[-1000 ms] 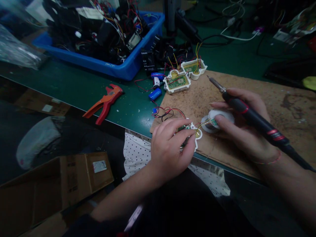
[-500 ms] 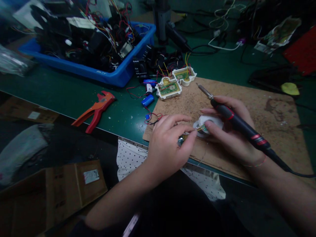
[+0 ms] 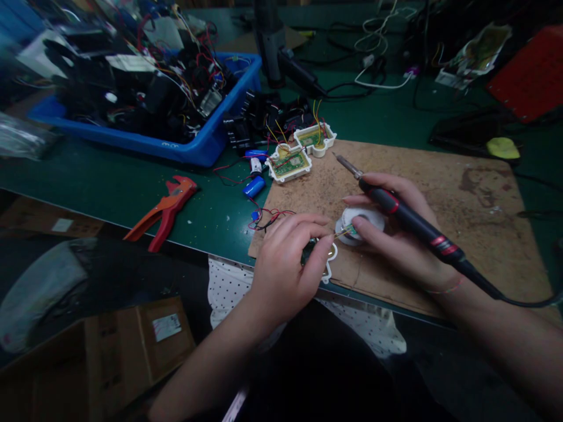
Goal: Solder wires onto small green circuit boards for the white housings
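Observation:
My right hand (image 3: pixel 407 234) is closed around a soldering iron (image 3: pixel 402 214), its metal tip pointing up and left over the board. The same hand also holds a white spool (image 3: pixel 367 221), with the thumb pressing a small green circuit board (image 3: pixel 352 229) against it. My left hand (image 3: pixel 292 261) pinches thin yellow wires (image 3: pixel 339 234) that run to this little board. Partly hidden under my left hand is a white plastic housing (image 3: pixel 333 252). Two more white housings, the nearer one (image 3: pixel 289 167) and the farther one (image 3: pixel 315 139), hold green circuit boards with upright yellow wires.
A brown work board (image 3: pixel 461 205) lies on the green table (image 3: pixel 220 217). Left of it are blue cylindrical cells (image 3: pixel 254 187) with wires and an orange-red cutter (image 3: pixel 162 211). A blue bin (image 3: pixel 185 153) full of wired parts stands behind. The iron's cord (image 3: pixel 488 287) trails right.
The view has shifted slightly. Under my left hand, more of the white housing now shows. Both hands keep their grips, with the wires and spool still close together.

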`<state>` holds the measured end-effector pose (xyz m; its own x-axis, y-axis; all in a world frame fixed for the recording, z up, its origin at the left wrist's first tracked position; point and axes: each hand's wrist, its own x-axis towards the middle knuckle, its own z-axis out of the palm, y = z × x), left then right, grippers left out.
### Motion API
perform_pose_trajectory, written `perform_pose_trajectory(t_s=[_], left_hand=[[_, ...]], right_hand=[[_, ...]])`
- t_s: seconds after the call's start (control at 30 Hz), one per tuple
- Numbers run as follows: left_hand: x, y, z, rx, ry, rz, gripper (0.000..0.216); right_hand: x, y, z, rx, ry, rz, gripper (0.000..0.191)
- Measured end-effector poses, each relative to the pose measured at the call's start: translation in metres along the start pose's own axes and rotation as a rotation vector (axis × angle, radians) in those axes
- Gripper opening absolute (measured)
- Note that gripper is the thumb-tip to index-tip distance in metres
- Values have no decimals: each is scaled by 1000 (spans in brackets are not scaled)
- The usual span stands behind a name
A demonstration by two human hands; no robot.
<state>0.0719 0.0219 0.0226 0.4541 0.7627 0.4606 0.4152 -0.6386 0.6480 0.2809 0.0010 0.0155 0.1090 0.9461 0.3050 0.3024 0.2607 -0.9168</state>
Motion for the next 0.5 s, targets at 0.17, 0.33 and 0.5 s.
perform_pose_trajectory(t_s=[0.17,0.33,0.5], left_hand=[[0,1,-1,56,14,-8,5],[2,3,-1,91,15,-31,5],[3,4,-1,53,16,-55,6]], right_hand=[[-1,1,0,-9,0,-2,57],[0,2,-1,-2,-2,-1,57],[1,0,0,18,-6,1,54]])
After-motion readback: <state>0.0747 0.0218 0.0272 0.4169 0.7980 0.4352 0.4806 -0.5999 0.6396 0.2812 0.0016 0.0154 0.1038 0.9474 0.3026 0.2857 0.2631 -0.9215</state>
